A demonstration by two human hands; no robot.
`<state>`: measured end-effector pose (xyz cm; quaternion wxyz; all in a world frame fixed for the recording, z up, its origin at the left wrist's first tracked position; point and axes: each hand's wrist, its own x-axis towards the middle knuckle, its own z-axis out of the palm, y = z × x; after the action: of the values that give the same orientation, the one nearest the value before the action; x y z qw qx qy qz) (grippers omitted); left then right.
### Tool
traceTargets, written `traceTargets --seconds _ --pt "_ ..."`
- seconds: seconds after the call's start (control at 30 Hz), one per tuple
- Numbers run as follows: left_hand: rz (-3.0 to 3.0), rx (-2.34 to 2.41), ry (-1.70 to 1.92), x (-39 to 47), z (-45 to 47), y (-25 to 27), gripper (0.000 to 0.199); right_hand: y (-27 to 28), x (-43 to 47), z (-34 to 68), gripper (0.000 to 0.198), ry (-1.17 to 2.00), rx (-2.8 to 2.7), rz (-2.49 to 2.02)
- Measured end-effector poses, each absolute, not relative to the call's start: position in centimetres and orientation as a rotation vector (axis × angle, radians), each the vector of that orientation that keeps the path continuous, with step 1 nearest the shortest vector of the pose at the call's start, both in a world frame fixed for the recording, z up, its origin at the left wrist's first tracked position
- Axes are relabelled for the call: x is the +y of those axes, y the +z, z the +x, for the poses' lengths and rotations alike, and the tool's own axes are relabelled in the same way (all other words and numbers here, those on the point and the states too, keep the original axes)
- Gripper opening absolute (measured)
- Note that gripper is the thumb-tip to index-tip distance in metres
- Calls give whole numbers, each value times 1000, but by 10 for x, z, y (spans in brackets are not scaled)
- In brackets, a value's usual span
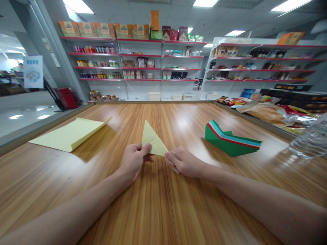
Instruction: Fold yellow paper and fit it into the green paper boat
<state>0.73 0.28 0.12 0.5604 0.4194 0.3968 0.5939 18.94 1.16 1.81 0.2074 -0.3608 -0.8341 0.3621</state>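
Observation:
A pale yellow sheet of paper, folded into a triangle [152, 137], is held between my two hands above the wooden table [143, 211]. My left hand [135, 158] grips its lower left edge, thumb pressed on the front face. At the lower right corner, my right hand [182, 161] pinches the paper between thumb and fingers. A crease runs across the folded face, and the point is directed up and away from me. To the left lies a larger yellow sheet [68, 134] with one edge bent upward. On the right stands a green folded paper boat [227, 141] with red, white and blue layers along its rim.
A clear plastic bottle [311, 139] lies at the right edge of the table. Behind it are snack packets [268, 114] and black boxes [293, 98]. Stocked shelves [138, 68] stand beyond the far edge. A red case [65, 98] is on the floor at left.

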Motion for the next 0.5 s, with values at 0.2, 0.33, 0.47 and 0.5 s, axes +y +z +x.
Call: traceTargets --seconds 0.2,0.33,0.47,0.5 --pt "996 950 1380 4 7 0 27 13 14 191 52 1019 -2277 -1007" --pt "1078 895 1243 2 7 2 29 12 18 197 56 1526 -2120 -858" --pt "1153 904 1117 0 8 4 34 13 19 200 57 1517 -2188 -786" --pt "1162 921 1102 0 8 4 35 13 18 200 56 1476 -2213 -807"
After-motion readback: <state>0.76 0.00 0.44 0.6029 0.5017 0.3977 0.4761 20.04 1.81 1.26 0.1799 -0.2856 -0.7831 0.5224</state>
